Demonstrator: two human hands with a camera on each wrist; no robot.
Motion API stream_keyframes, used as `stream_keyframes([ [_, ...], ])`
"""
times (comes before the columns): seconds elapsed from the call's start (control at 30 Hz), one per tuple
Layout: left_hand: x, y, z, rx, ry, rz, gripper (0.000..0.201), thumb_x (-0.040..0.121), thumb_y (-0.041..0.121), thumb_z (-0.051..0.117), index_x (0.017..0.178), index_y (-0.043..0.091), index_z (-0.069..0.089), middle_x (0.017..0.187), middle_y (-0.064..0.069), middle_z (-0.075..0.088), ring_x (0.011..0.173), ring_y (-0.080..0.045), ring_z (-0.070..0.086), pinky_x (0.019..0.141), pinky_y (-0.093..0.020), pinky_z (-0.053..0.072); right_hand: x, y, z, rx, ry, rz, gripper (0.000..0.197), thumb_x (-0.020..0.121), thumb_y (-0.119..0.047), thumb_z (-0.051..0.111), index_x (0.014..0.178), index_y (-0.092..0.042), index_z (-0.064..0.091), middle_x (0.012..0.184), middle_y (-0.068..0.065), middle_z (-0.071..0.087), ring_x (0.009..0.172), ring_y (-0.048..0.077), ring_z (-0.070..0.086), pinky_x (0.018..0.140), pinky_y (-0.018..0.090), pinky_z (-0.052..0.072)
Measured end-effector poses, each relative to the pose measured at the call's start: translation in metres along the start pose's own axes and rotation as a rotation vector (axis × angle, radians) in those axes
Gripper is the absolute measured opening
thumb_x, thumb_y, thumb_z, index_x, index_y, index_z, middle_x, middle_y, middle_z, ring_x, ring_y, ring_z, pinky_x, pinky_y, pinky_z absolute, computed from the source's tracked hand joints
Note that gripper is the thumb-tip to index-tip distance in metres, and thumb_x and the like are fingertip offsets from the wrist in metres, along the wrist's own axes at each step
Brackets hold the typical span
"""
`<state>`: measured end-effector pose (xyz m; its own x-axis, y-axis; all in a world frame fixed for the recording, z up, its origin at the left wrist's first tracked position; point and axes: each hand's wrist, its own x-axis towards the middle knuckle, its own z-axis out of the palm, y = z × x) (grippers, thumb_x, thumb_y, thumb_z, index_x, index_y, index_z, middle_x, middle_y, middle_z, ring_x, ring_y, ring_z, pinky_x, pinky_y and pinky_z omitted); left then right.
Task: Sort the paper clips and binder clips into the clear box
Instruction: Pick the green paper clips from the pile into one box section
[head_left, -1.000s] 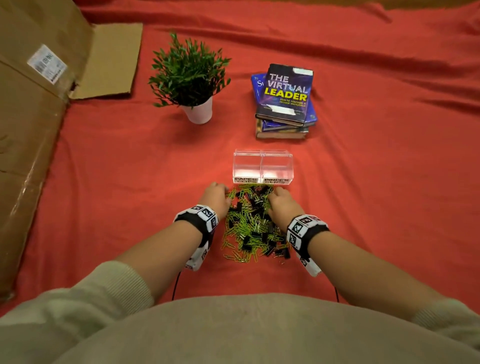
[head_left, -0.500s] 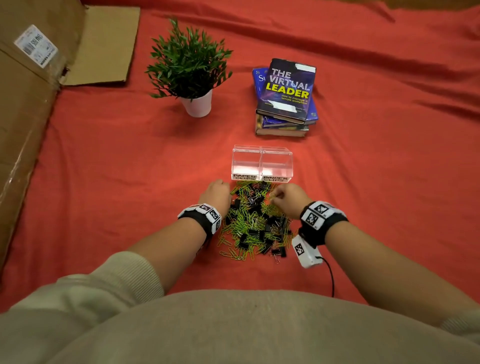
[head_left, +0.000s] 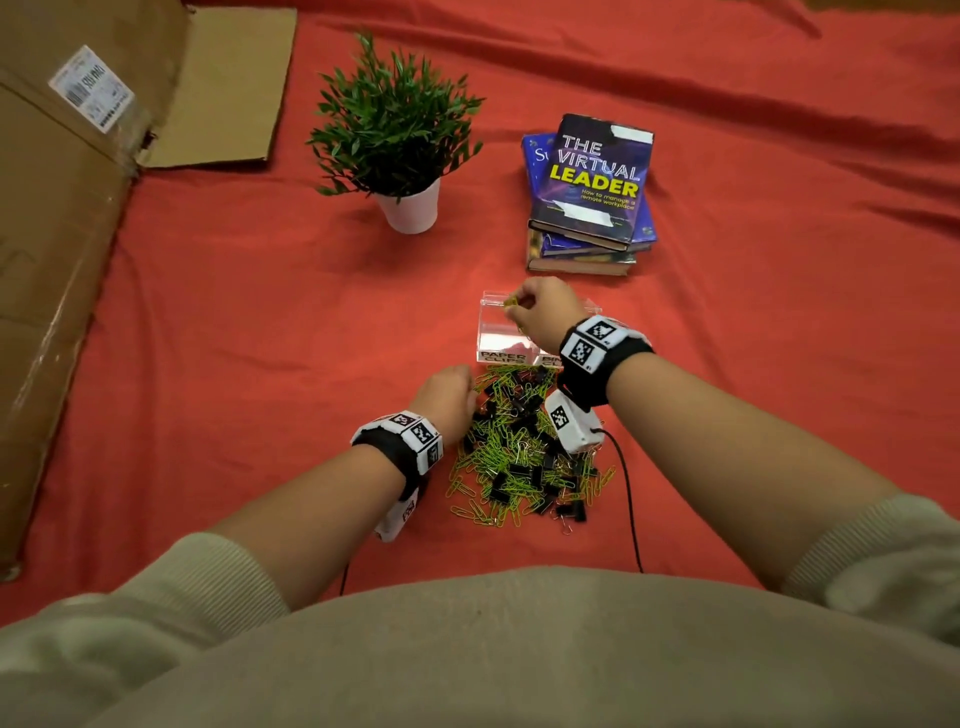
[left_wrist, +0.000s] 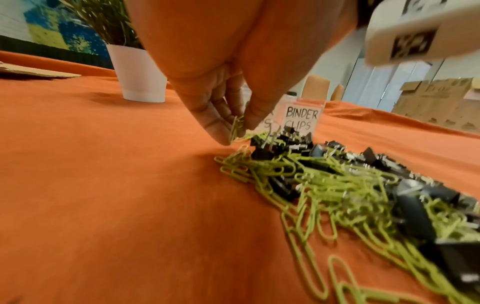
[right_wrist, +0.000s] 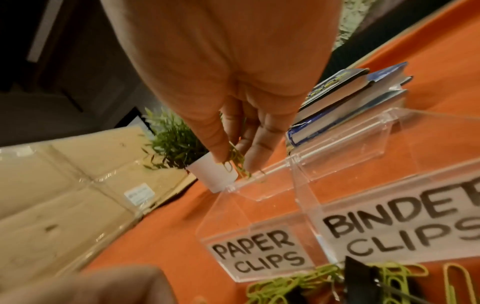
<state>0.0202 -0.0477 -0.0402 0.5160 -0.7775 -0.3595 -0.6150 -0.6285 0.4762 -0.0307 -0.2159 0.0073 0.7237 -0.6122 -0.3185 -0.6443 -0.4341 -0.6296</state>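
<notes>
My right hand (head_left: 540, 312) pinches green clips (right_wrist: 237, 159) above the box (head_left: 496, 338)'s PAPER CLIPS half; I'd release low, inside its walls. Left hand (head_left: 447, 397) pinches clips at the pile (head_left: 524, 457) before the box.

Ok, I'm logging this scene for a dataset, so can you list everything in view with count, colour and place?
clear box: one, transparent, two compartments labelled PAPER CLIPS and BINDER CLIPS, centre of the cloth
paper clips: many, yellow-green, piled in front of the box
binder clips: many, black, mixed into the same pile
potted plant: one, green in a white pot, behind the box to the left
books: a stack, blue and dark covers, behind the box to the right
cardboard: brown, flattened, far left
cloth: one, red-orange, under everything
left hand: pinches paper clips at the pile's left edge
right hand: pinches paper clips above the box
</notes>
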Motion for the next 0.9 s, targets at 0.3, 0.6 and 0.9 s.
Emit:
stream_keyframes([
  [0.3, 0.034, 0.028, -0.044, -0.071, 0.158, 0.134, 0.008, 0.092, 0.01, 0.052, 0.096, 0.006, 0.057, 0.099, -0.011, 0.061, 0.089, -0.026, 0.057, 0.078, -0.035, 0.048, -0.052, 0.024, 0.027, -0.24, -0.031, -0.208, 0.025, 0.092, -0.006, 0.046, 0.111, -0.007, 0.063, 0.11, 0.01, 0.064, 0.089, 0.019, 0.06, 0.082, 0.026, 0.053],
  [0.6, 0.071, 0.05, -0.038, 0.136, 0.015, 0.221, 0.018, 0.091, 0.005, 0.049, 0.107, 0.004, 0.058, 0.111, -0.014, 0.059, 0.102, -0.03, 0.056, 0.087, -0.038, 0.048, -0.101, 0.079, 0.06, -0.496, -0.179, -0.184, 0.053, 0.084, -0.001, 0.048, 0.136, -0.004, 0.041, 0.13, 0.011, 0.044, 0.119, 0.029, 0.04, 0.101, 0.041, 0.042],
  [0.9, 0.011, 0.029, 0.006, 0.071, 0.094, 0.267, 0.015, 0.092, 0.013, 0.052, 0.106, 0.013, 0.058, 0.108, 0.001, 0.055, 0.096, -0.014, 0.054, 0.084, -0.024, 0.048, -0.089, 0.081, 0.049, -0.357, -0.028, -0.219, 0.049, 0.083, 0.003, 0.048, 0.132, -0.006, 0.049, 0.127, 0.008, 0.051, 0.116, 0.025, 0.044, 0.103, 0.037, 0.042],
])
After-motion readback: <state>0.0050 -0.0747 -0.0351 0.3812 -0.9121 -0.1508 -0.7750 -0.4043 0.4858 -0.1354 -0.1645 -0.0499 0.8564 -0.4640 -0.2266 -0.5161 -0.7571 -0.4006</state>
